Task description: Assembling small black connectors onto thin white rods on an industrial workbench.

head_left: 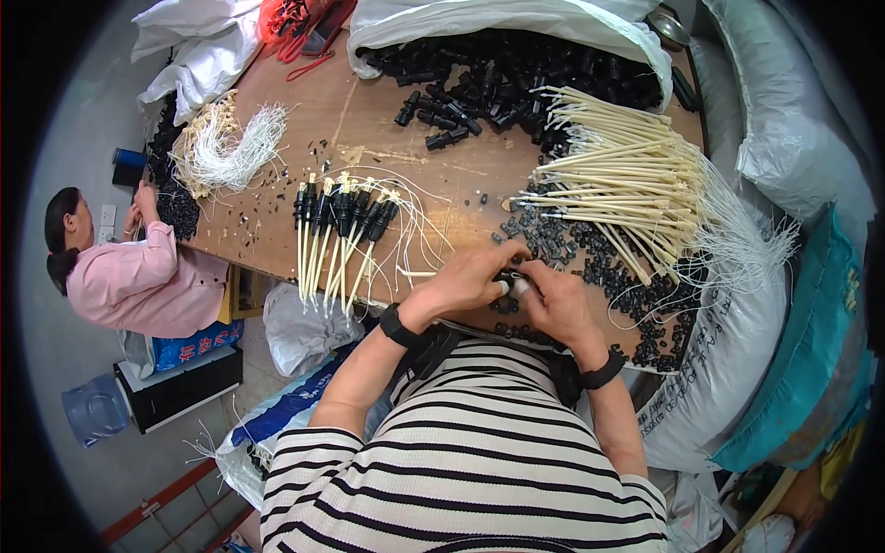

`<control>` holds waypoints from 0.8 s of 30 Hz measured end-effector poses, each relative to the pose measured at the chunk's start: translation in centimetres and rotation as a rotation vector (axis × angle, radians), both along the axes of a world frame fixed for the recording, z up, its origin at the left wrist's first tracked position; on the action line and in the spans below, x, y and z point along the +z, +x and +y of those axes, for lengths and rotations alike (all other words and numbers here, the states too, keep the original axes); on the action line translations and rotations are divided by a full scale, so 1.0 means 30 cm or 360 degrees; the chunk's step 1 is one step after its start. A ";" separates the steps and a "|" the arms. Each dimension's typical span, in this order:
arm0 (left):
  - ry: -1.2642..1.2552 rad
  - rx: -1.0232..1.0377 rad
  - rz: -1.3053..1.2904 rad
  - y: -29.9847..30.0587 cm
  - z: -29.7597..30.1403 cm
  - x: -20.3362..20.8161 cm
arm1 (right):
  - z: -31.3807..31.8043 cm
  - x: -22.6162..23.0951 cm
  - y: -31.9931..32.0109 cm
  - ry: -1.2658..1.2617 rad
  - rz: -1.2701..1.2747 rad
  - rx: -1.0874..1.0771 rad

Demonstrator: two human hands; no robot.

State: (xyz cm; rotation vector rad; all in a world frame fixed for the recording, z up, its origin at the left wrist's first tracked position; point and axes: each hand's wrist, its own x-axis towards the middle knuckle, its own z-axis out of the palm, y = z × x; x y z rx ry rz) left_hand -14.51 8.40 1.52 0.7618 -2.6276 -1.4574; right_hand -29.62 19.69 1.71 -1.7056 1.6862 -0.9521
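Note:
At the table's front edge my left hand [468, 278] and my right hand [556, 302] meet, fingers closed around a small black plastic connector [507, 275]. Most of it is hidden by the fingers. A cream tube [418, 273] sticks out to the left from under my left hand. Pale covers wrap some of my fingertips. To the left lies a row of cream tubes fitted with black connectors [345, 214], white cords trailing from them. Small black clips [553, 241] are scattered beyond and to the right of my hands.
A pile of cream tubes with white cords [627, 175] lies at right. Behind it, black connectors [489, 88] spill from a white sack [516, 17]. A white cord bundle [235, 152] is at far left. A person in pink [138, 272] works at the left; full sacks [797, 120] stand at right.

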 end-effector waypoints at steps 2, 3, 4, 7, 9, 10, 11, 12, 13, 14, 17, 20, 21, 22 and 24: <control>0.0068 0.0220 0.0450 -0.004 0.002 -0.008 | 0.005 -0.048 0.002 -0.0054 0.0164 -0.0176; -0.0074 0.0304 0.0537 -0.011 0.001 -0.008 | 0.003 -0.055 0.003 -0.0064 0.0174 -0.0175; -0.0084 0.0304 0.0549 -0.009 0.001 -0.012 | 0.005 -0.059 0.011 -0.0088 0.0211 -0.0219; -0.0408 0.0317 0.0695 0.003 0.005 -0.044 | 0.001 -0.046 0.027 -0.0119 0.0262 -0.0260; -0.0390 0.0337 0.0682 0.007 0.008 -0.063 | -0.001 -0.048 0.034 -0.0133 0.0273 -0.0257; -0.0362 0.0354 0.0660 0.010 0.012 -0.071 | -0.001 -0.046 0.034 -0.0134 0.0276 -0.0256; -0.0362 0.0356 0.0662 0.013 0.009 -0.081 | -0.002 -0.044 0.033 -0.0178 0.0238 -0.0280; -0.0065 0.0464 0.0684 0.014 0.001 -0.081 | -0.003 -0.041 0.031 -0.0222 0.0200 -0.0304; 0.0233 0.0569 0.0701 0.015 -0.001 -0.079 | -0.002 -0.039 0.028 -0.0221 0.0199 -0.0301; 0.0234 0.0572 0.0700 0.017 0.004 -0.072 | 0.000 -0.038 0.024 -0.0221 0.0220 -0.0308; 0.0041 0.0417 0.0746 0.020 -0.008 -0.052 | -0.002 -0.046 0.017 -0.0226 0.0247 -0.0316; -0.0260 0.0324 0.0957 0.027 -0.020 -0.062 | -0.005 -0.038 0.029 -0.0213 0.0116 -0.0271; -0.0259 0.0326 0.0954 0.031 -0.019 -0.064 | -0.006 -0.036 0.031 -0.0187 -0.0015 -0.0235; -0.0331 0.0297 0.0957 0.038 -0.019 -0.066 | -0.005 -0.035 0.027 -0.0185 -0.0018 -0.0234; -0.0402 0.0264 0.0957 0.042 -0.018 -0.065 | -0.003 -0.034 0.011 0.0058 -0.0345 -0.0121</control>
